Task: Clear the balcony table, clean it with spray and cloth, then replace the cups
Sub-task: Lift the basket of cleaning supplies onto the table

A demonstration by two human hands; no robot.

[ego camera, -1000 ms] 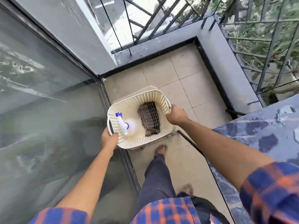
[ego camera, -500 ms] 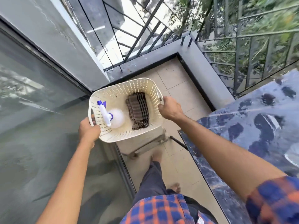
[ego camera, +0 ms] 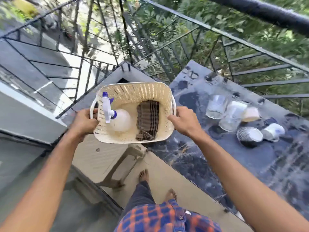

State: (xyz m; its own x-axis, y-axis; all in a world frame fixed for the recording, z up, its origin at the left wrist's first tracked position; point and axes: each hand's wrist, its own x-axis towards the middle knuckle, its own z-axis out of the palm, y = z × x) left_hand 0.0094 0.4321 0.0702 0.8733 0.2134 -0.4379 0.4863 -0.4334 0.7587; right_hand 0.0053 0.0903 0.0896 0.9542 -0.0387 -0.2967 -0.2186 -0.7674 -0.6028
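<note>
I hold a cream perforated basket (ego camera: pixel 133 91) in the air, just left of the table's near corner. My left hand (ego camera: pixel 83 122) grips its left handle and my right hand (ego camera: pixel 183 120) grips its right rim. Inside lie a white spray bottle (ego camera: pixel 119 120) with a blue-and-white trigger and a folded brown checked cloth (ego camera: pixel 148 119). On the dark marble balcony table (ego camera: pixel 217 158) to the right stand several cups: a clear glass (ego camera: pixel 215 107), a white cup (ego camera: pixel 238 109), a dark patterned bowl-like cup (ego camera: pixel 249 136) and a white mug (ego camera: pixel 273 131) on its side.
A beige plastic stool (ego camera: pixel 117 158) stands on the tiled floor below the basket. Black metal railing (ego camera: pixel 184 52) borders the balcony behind the table, with foliage beyond. A glass door (ego camera: pixel 20 164) runs along my left. My bare feet are on the tiles near the table edge.
Both hands have lifted the basket up off the stool and carried it to the right toward the table. My view has swung right and up, and the cups have come into sight.
</note>
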